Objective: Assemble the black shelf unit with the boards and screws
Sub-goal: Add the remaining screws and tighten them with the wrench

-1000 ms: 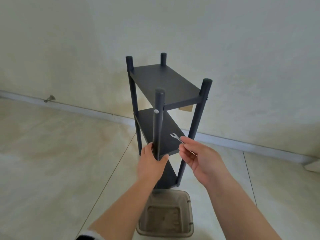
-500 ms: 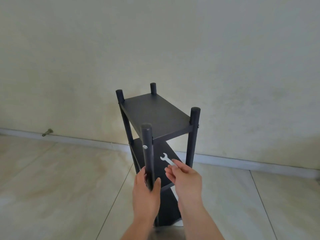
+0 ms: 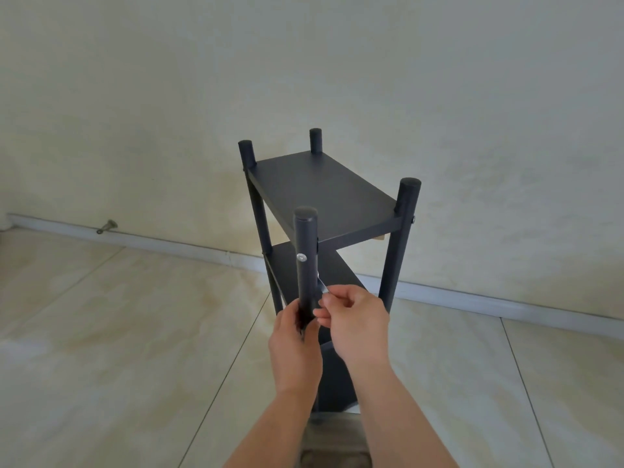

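Black shelf unit (image 3: 324,197) stands upright on the tiled floor (image 3: 118,332) near the wall. Left hand (image 3: 295,346) grips the near post (image 3: 305,265); right hand (image 3: 358,319) pinches a small wrench (image 3: 322,286) beside that post.

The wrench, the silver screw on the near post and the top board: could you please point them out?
wrench (image 3: 323,285), head view, on its bare shank above the fingers.
silver screw (image 3: 301,257), head view, on its head.
top board (image 3: 320,190), head view, on its upper face.
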